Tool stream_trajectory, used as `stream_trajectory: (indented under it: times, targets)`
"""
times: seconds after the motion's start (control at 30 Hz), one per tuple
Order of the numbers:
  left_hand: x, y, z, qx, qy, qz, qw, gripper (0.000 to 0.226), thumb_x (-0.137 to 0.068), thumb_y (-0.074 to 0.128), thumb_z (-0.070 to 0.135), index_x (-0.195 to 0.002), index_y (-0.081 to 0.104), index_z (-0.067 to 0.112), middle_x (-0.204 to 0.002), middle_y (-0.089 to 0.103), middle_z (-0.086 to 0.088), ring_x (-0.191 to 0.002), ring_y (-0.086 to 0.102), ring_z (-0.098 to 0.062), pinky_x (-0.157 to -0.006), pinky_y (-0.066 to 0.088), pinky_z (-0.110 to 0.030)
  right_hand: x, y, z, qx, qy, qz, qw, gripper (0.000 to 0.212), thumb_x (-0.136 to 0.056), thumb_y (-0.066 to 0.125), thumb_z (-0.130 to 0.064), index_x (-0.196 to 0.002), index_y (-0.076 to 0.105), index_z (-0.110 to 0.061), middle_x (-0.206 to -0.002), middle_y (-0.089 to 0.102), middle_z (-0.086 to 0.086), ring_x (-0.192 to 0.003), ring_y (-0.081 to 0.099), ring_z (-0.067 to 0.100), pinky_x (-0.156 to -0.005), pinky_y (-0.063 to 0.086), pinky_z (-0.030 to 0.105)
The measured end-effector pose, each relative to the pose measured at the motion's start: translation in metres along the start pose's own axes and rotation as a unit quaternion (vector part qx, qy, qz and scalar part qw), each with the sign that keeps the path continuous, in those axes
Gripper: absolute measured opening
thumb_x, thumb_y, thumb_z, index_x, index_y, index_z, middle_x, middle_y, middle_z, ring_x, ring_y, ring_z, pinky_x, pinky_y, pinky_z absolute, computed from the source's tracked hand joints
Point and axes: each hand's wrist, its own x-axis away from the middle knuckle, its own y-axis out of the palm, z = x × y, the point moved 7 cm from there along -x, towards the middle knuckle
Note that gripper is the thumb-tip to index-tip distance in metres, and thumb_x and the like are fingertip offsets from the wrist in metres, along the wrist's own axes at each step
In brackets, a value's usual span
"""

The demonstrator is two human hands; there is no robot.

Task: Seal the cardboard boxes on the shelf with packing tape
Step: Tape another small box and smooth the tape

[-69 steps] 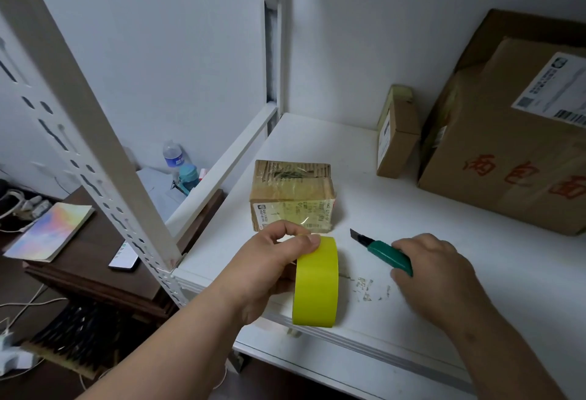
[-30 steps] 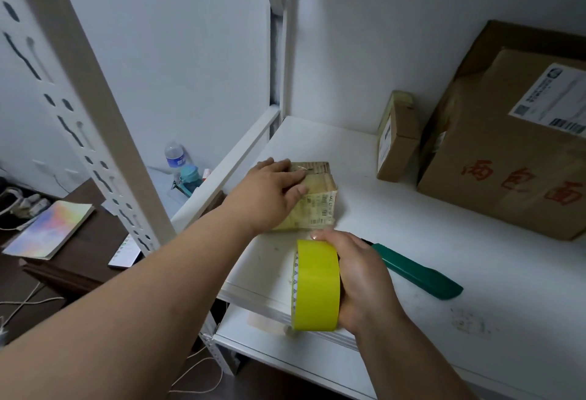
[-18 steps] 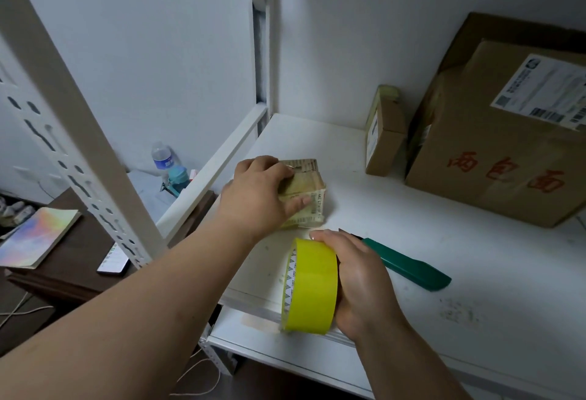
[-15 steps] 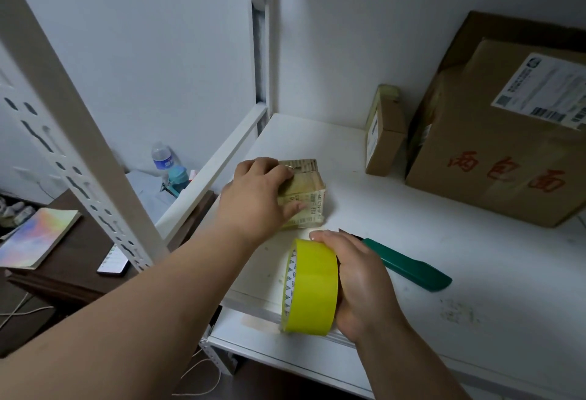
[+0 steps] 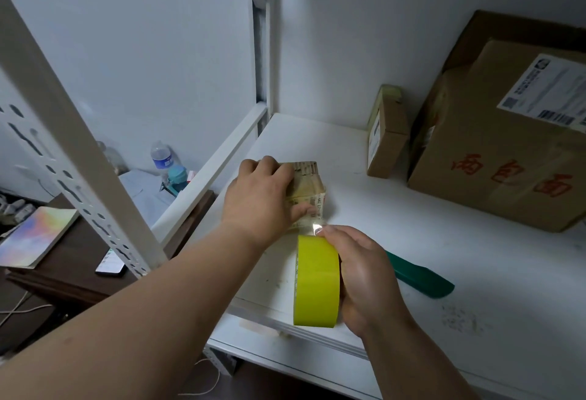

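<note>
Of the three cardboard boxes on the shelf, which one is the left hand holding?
The smallest box, nearest the shelf's front edge. The left hand rests on it; the narrow upright box and the large box stand untouched at the back.

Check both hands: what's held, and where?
Right hand grips the tape roll by its side and rim. Left hand grips the small box over its top.

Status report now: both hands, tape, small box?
Left hand grips small box. Right hand holds tape roll, end at box. Knife lies beside, clear.
</note>
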Motion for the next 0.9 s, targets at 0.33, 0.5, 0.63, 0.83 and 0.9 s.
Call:
stream_trajectory:
  times: [0.33,0.5,0.63,0.83,0.9]
  targets:
    - [0.024,-0.012,-0.035,0.203,0.040,0.049,0.977,0.071,-0.082,0.063,0.035,-0.148,0.042,0.024,-0.151,0.043,-0.004,-0.142,0.032,-0.028,-0.117,0.026,-0.041,-0.003,0.010,0.004,0.032,-0.016,-0.021,0.999,0.012,-0.092,0.067,-0.023,-0.094,0.078,-0.020,-0.095,0.075,0.012,-0.098,0.068,0.038,-0.092,0.053,0.059]
    - [0.050,-0.038,-0.035,0.325,-0.048,0.076,0.941,0.031,-0.082,0.052,0.056,-0.093,0.069,0.033,-0.092,0.066,0.013,-0.087,0.058,-0.003,-0.077,0.043,-0.017,0.001,0.020,0.007,0.047,-0.013,-0.061,0.997,0.012,-0.093,0.065,-0.022,-0.090,0.077,-0.020,-0.090,0.073,0.014,-0.082,0.065,0.027,-0.081,0.055,0.050]
    - [0.066,-0.020,-0.032,0.412,-0.096,-0.137,0.896,0.021,-0.080,0.076,0.046,-0.079,0.073,0.025,-0.077,0.070,0.005,-0.071,0.060,-0.007,-0.071,0.047,-0.025,0.013,0.039,0.015,0.037,0.011,-0.125,0.991,0.026,-0.076,0.070,-0.032,-0.092,0.074,-0.012,-0.085,0.065,0.017,-0.079,0.058,0.029,-0.073,0.047,0.045]
    - [0.084,-0.020,-0.050,0.517,-0.148,-0.246,0.806,0.005,-0.072,0.076,0.020,-0.068,0.072,0.020,-0.066,0.060,-0.003,-0.064,0.049,-0.012,-0.064,0.040,-0.025,0.027,0.061,0.034,0.073,0.036,-0.153,0.985,0.035,-0.056,0.069,-0.037,-0.088,0.076,-0.025,-0.077,0.066,0.008,-0.074,0.057,0.026,-0.070,0.043,0.041]
    - [0.089,-0.023,-0.054,0.502,-0.141,-0.268,0.810,0.004,-0.074,0.075,0.021,-0.070,0.072,0.022,-0.069,0.061,-0.002,-0.067,0.051,-0.013,-0.067,0.043,-0.024,0.031,0.067,0.039,0.078,0.043,-0.152,0.984,0.045,-0.054,0.068,-0.044,-0.093,0.075,-0.023,-0.081,0.061,0.012,-0.077,0.052,0.026,-0.071,0.040,0.041]
